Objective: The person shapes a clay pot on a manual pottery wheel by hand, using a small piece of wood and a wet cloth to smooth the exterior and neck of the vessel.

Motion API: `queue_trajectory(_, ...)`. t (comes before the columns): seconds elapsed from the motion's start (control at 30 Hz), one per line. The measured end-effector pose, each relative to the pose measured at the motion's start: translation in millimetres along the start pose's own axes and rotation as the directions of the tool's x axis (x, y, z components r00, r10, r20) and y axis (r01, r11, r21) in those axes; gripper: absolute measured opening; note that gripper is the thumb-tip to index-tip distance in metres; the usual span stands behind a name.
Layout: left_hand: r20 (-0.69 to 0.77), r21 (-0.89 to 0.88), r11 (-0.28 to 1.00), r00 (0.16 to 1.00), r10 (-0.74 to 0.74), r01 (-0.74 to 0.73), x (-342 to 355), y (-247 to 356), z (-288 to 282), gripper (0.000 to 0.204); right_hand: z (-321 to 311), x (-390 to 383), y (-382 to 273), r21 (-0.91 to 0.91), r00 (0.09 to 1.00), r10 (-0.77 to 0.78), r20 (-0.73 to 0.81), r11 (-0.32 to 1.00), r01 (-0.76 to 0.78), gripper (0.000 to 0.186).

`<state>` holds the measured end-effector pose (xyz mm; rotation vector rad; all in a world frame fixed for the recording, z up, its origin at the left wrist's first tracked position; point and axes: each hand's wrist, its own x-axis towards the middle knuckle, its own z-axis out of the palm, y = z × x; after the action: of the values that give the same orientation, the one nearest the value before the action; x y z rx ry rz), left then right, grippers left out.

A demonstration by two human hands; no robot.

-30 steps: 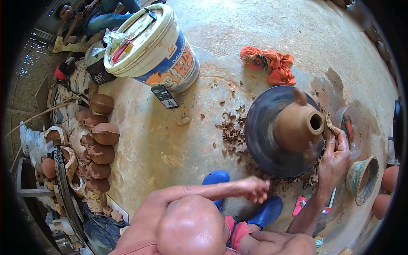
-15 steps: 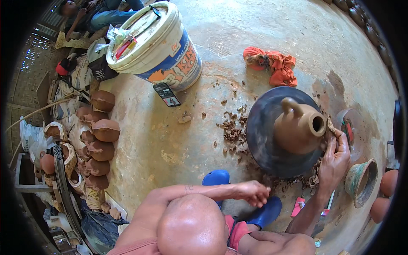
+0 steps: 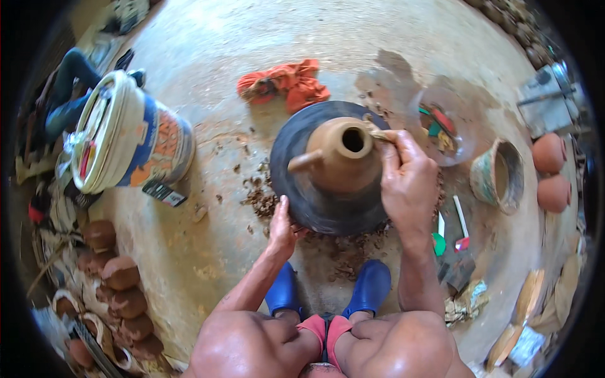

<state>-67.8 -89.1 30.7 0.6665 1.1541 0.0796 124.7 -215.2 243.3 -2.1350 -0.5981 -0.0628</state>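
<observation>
The right hand (image 3: 408, 179) pinches a small tool (image 3: 377, 133) between narrowed fingertips, against the far right rim of the clay jug (image 3: 340, 160). The left hand (image 3: 282, 228) rests flat, fingers together, on the near left edge of the dark wheel (image 3: 328, 211) carrying the jug at centre. Clay scraps (image 3: 258, 198) lie left, a red rag (image 3: 287, 82) beyond, a bucket (image 3: 129, 138) far left.

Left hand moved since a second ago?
Yes. The left hand was by the blue shoes before; now it sits farther forward, touching the edge of the dark wheel.
</observation>
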Motion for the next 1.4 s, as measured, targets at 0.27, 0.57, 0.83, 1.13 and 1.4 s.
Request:
queue_trajectory(0.27,0.034,0.023,1.000,0.999,-0.001,0.000,3,1,2,0.068,-9,-3,11,0.022,1.000,0.020,-0.002,1.000,-0.020,0.015)
queue_trajectory(0.57,0.061,0.008,0.999,0.997,0.052,-0.053,-4,-2,5,0.078,-26,-6,24,0.163,0.998,0.027,0.062,0.986,-0.036,0.016)
queue_trajectory(0.83,0.130,0.042,0.994,0.987,0.092,-0.098,22,-2,-38,0.061,-107,-28,109,-0.033,0.983,0.173,-0.067,0.984,-0.175,0.016)
queue_trajectory(1.13,0.070,0.074,0.979,0.980,0.185,-0.190,-1,13,-40,0.046,-170,-132,271,-0.507,0.856,0.516,-0.016,0.734,-0.451,0.032)
queue_trajectory(1.4,0.058,0.167,0.965,0.979,0.194,-0.201,10,12,-13,0.044,-166,-95,216,-0.461,0.956,0.255,-0.146,0.837,-0.294,0.026)
